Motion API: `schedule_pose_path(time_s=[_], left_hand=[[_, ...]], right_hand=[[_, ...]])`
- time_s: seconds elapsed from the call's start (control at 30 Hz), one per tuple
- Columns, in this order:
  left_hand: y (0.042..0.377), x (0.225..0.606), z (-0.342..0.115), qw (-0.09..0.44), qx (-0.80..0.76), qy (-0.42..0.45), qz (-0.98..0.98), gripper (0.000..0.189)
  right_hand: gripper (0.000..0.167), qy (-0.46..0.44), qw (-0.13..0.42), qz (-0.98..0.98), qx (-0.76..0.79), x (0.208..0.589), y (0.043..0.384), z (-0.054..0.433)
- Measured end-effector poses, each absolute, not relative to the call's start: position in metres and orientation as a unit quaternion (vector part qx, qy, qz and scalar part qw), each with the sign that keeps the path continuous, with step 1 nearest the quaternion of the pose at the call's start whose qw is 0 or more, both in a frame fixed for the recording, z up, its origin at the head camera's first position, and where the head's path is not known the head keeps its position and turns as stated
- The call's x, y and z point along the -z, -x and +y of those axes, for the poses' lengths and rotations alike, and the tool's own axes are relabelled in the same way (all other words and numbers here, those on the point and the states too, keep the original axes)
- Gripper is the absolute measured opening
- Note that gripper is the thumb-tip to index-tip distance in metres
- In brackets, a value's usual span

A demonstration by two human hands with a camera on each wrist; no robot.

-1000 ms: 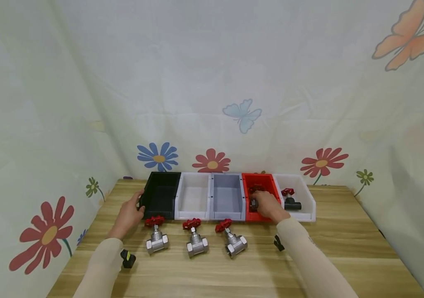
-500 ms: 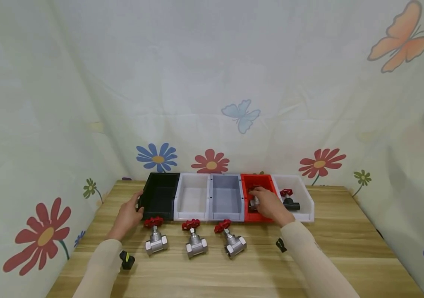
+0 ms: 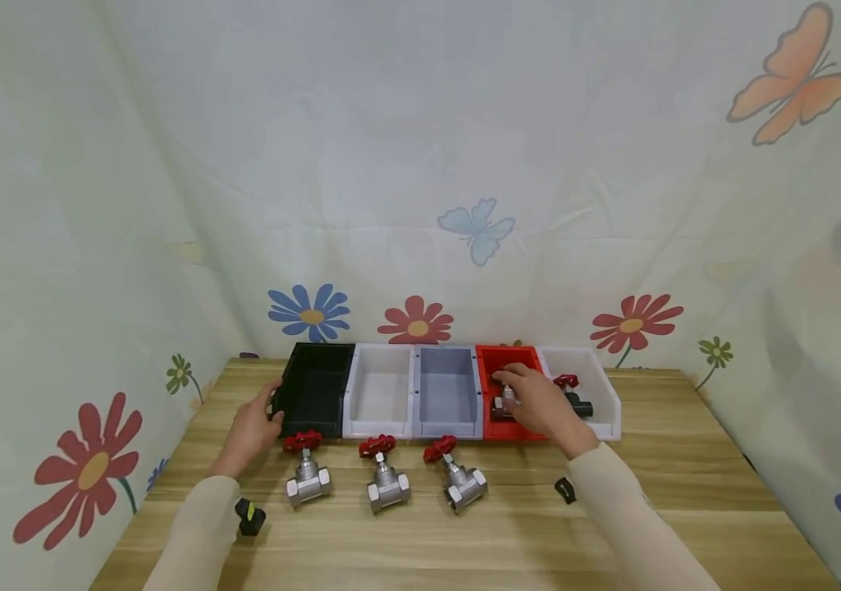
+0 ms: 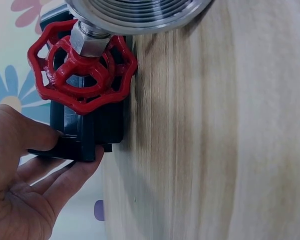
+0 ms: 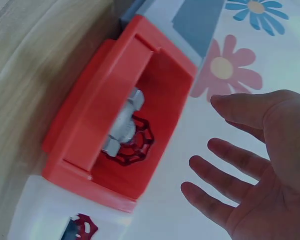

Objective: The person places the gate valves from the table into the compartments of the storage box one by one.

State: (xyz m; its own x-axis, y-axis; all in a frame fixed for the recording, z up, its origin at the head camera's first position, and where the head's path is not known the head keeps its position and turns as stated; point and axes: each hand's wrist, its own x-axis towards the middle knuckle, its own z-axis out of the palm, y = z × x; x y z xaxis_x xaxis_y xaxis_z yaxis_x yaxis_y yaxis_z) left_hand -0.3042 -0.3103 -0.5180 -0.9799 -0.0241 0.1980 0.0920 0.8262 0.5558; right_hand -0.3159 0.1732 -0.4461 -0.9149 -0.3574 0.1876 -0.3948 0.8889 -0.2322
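Observation:
My left hand [image 3: 249, 428] holds the left side wall of the black bin [image 3: 314, 394]. In the left wrist view, its thumb lies over the bin's edge and its fingers lie under it. Above the red bin [image 3: 490, 353] is my right hand [image 3: 538, 400], fingers spread and holding nothing. A silver gate valve [image 5: 124, 125] with a dark red handwheel lies in that bin, apart from the fingers in the right wrist view. Three similar valves with red wheels stand in a row before the bins: left [image 3: 308, 480], middle [image 3: 388, 486] and right [image 3: 464, 484].
Between the black and red bins are a white bin [image 3: 383, 390] and a grey bin [image 3: 448, 392]. At the right end, another white bin [image 3: 608, 402] holds a black valve [image 3: 581, 405] with a red wheel. A patterned curtain [image 3: 361, 205] hangs behind the wooden table [image 3: 361, 550].
My right hand has lifted off the valve in the red bin and drawn slightly right, leaving the valve there. The left hand keeps its hold on the black bin.

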Motion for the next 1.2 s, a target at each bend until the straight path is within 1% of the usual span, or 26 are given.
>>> schedule_pose_path(time_s=[0.23,0.53,0.9,1.2], left_hand=[[0.304,0.519,-0.311,0.098,0.298,0.02,-0.949,0.06],[0.304,0.516,-0.311,0.093,0.293,0.013,-0.951,0.061],[0.306,0.519,-0.312,0.092,0.29,0.017,-0.953,0.061],[0.307,0.52,-0.312,0.095,0.293,0.012,-0.951,0.061]], right_hand=[[0.047,-0.202,0.091,-0.965,-0.139,0.437,0.306,0.173],[0.048,-0.204,0.096,-0.962,-0.151,0.426,0.292,0.166],[0.054,-0.256,0.13,-0.95,-0.127,0.423,0.274,0.157],[0.054,-0.262,0.105,-0.952,-0.118,0.431,0.258,0.148]])
